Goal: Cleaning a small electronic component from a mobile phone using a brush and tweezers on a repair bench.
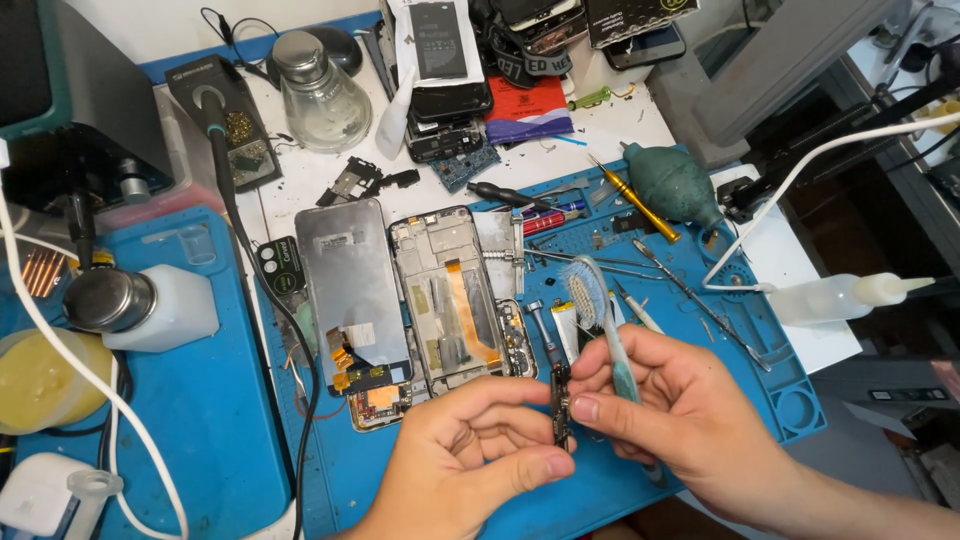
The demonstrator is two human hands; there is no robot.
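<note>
My left hand (470, 450) pinches a small dark circuit board (561, 405) by its edge, holding it upright above the blue work mat (210, 400). My right hand (680, 410) grips a toothbrush (596, 310) with its bristle head pointing up and away, and its thumb and forefinger also touch the small board. Just beyond the hands lie an opened phone frame (450, 295) with an orange flex cable and, to its left, a detached screen panel (352, 280) lying face down.
Tweezers, a screwdriver (636, 200) with a yellow handle and a green rubber air blower (675, 182) lie on the mat at right. A glass bottle (322, 95), a soldering iron stand (232, 125), a white dispenser bottle (150, 305), stacked phones (450, 100) and a squeeze bottle (845, 295) surround them.
</note>
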